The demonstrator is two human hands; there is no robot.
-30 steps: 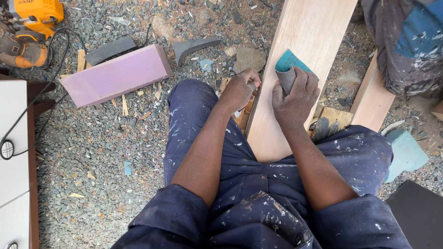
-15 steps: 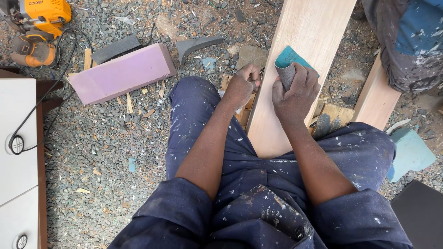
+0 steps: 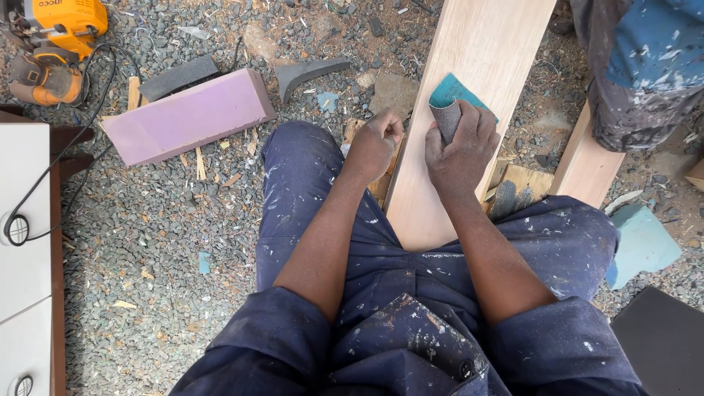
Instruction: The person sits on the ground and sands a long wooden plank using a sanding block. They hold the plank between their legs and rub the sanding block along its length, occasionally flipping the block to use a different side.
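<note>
A long pale wooden plank (image 3: 469, 81) runs from the person's lap toward the far right over the gravel ground (image 3: 147, 235). To its left lies a pink foam block (image 3: 187, 116). The right hand (image 3: 458, 150) presses folded teal sandpaper (image 3: 447, 103) onto the plank, its grip grasping the sheet. The left hand (image 3: 374, 145) is clenched at the plank's left edge.

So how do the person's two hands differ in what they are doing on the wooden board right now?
The right hand lies flat on top of the wooden board, pressing a folded teal sandpaper sheet onto it. The left hand is curled into a loose fist at the board's left edge and holds no sandpaper. The right hand reaches slightly further up the board than the left. Both are bare and meet the same board.
</note>
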